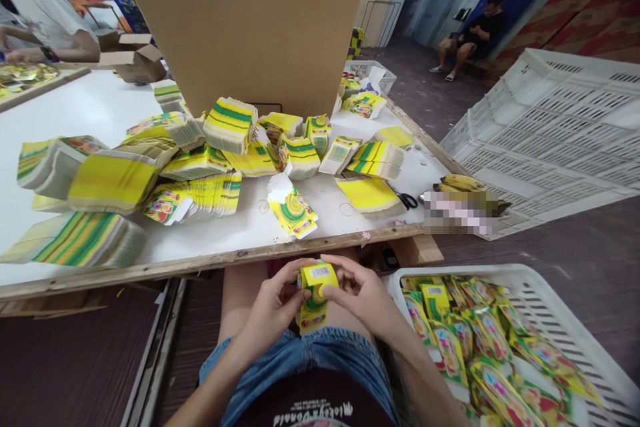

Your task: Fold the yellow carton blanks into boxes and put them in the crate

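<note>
Over my lap I hold a small yellow and green printed carton [316,300] in both hands, its barcode panel facing up. My left hand [281,300] grips the carton's left side, thumb on the front. On the other side my right hand [357,293] has its thumb against the front and its fingers curled behind the top. A loose carton [293,210] lies at the table's near edge, with a white flap sticking up. Behind it are stacks of flat cartons [207,197], some toppled and fanned out.
To my right stands a white basket [530,273] holding several yellow packets. Black-handled scissors [407,200] lie on the white table [245,233]. A tall cardboard sheet [240,20] rises behind the stacks. White crates [555,127] stand right; people are at far left and far right.
</note>
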Motion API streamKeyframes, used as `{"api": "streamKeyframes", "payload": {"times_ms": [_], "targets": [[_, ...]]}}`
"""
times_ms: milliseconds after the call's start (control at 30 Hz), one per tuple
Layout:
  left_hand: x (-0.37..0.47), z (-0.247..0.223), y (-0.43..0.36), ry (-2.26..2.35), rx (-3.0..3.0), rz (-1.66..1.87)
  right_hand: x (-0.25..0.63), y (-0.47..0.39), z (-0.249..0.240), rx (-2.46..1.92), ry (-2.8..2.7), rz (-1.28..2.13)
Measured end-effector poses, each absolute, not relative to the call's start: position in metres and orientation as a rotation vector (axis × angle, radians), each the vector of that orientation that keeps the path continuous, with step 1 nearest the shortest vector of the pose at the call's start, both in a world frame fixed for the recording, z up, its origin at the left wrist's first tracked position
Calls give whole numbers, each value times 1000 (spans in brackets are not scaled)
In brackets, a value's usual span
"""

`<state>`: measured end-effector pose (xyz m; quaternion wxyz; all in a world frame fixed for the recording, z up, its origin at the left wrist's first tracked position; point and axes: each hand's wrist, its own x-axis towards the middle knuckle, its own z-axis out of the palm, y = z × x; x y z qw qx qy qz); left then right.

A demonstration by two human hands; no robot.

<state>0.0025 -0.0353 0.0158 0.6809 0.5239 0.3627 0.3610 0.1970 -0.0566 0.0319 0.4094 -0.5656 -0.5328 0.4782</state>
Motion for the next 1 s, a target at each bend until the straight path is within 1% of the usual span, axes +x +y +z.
{"api": "streamKeyframes", "payload": {"times_ms": [67, 200, 367, 467, 633, 667, 733, 867, 933, 1000], "targets": [[5, 15, -37, 792, 1167, 799, 193, -56, 31, -1502, -1368, 1201], [8, 17, -37, 742, 1079, 804, 183, -56, 32, -1591, -1403, 1039], [6, 17, -31, 743, 942, 834, 183, -60, 29, -1519, -1430, 1025], [10, 15, -30, 717, 919, 829, 185, -60, 23, -1482, -1328, 955], [31, 14, -40, 695, 947, 832, 192, -66, 26, -1404, -1107, 1037], [34, 14, -39, 683, 993, 829, 199, -69, 31, -1438, -1127, 1000], [37, 15, -32, 709, 1186, 858, 224, -79, 43, -1585, -1231, 821], [26, 6, 11, 1021, 1787, 1091, 286, -99, 61, -1970, -1450, 180], [19, -4, 34, 1151, 1949, 1108, 298, -103, 60, -1996, -1476, 110], [14, -14, 49, 1169, 2022, 1096, 289, -98, 54, -1936, -1447, 271]]}}
